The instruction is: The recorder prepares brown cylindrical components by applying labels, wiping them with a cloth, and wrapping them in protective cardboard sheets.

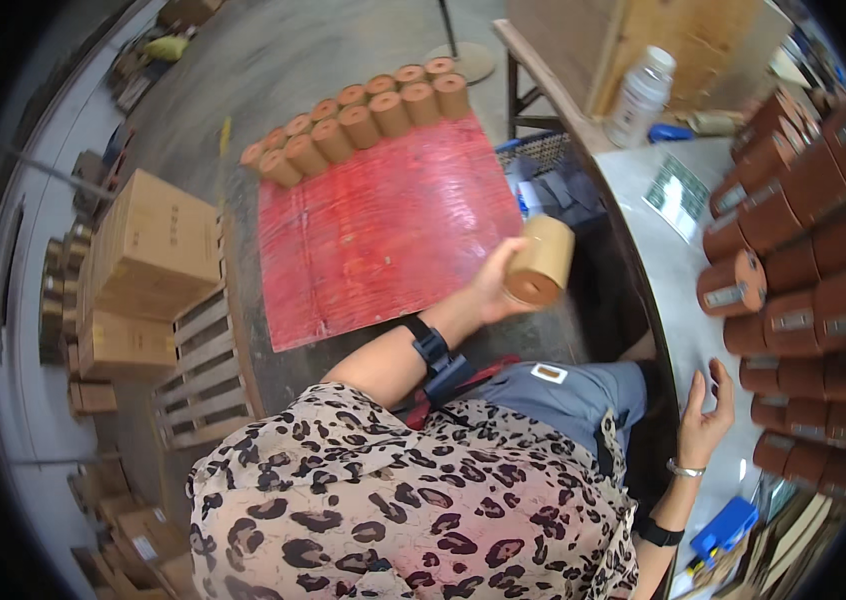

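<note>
My left hand [499,287] is wrapped round a tan cylindrical canister [548,250], held tilted in front of my lap. Its brown end, which has a small dark slot, faces toward me. Over the edge of the grey worktable my right hand [705,420] is empty, its thumb and fingers apart. Beyond it are stacked reddish-brown cylinders [793,320], several with metal plates on their sides. One cylinder [731,284] juts out from the stack toward me. On the red board [383,240] to the left, similar tan canisters [359,124] stand upright in two rows along the far edge.
A clear bottle [640,97] with a white cap stands on the worktable [678,330], near a green-patterned sheet [678,195]. A blue tool [726,528] lies at the near right. Below the table edge is a dark basket [543,150]. Cardboard boxes [158,235] sit left, by a wooden pallet [205,370].
</note>
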`<state>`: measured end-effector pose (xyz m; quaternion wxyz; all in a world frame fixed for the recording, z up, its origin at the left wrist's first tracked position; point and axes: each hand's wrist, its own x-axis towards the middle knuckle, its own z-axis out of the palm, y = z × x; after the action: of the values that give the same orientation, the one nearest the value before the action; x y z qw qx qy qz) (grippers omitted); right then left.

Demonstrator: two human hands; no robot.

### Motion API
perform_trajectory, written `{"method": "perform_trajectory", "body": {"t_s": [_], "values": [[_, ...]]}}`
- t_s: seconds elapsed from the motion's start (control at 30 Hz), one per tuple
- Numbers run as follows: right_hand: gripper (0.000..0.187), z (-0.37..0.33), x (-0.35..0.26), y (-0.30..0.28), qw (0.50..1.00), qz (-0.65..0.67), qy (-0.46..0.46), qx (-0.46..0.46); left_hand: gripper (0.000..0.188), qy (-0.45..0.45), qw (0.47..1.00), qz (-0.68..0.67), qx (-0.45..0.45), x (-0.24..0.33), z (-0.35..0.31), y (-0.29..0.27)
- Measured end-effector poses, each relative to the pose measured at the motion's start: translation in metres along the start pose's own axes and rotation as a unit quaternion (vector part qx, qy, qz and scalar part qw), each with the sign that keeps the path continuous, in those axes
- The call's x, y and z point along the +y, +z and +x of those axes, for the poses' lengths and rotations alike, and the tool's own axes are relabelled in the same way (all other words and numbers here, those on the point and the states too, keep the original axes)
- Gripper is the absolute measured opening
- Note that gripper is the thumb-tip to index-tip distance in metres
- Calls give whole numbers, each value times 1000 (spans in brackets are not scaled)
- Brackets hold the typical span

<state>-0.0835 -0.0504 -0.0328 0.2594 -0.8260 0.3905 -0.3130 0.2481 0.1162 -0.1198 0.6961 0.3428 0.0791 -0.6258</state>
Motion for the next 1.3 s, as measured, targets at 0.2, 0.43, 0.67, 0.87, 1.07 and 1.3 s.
{"method": "perform_trajectory", "body": {"t_s": [0.2,0.43,0.67,0.87,1.07,1.3], "values": [[41,-3,23,-1,977,-194,-89,-20,54,141,966,-119,181,104,-4,-151],[82,-31,-5,-22,930,-345,-86,-96,49,272,876,-283,281,189,-54,-225],[99,-46,-5,-42,878,-462,-50,-111,59,389,758,-406,330,227,-91,-292],[102,-46,-3,-50,846,-522,17,-106,72,486,697,-391,354,247,-126,-314],[89,-28,-76,-48,741,-637,-25,-209,67,559,640,-399,346,243,-129,-294],[90,-27,-83,-46,739,-637,-3,-220,72,603,643,-344,324,261,-120,-358]]}}
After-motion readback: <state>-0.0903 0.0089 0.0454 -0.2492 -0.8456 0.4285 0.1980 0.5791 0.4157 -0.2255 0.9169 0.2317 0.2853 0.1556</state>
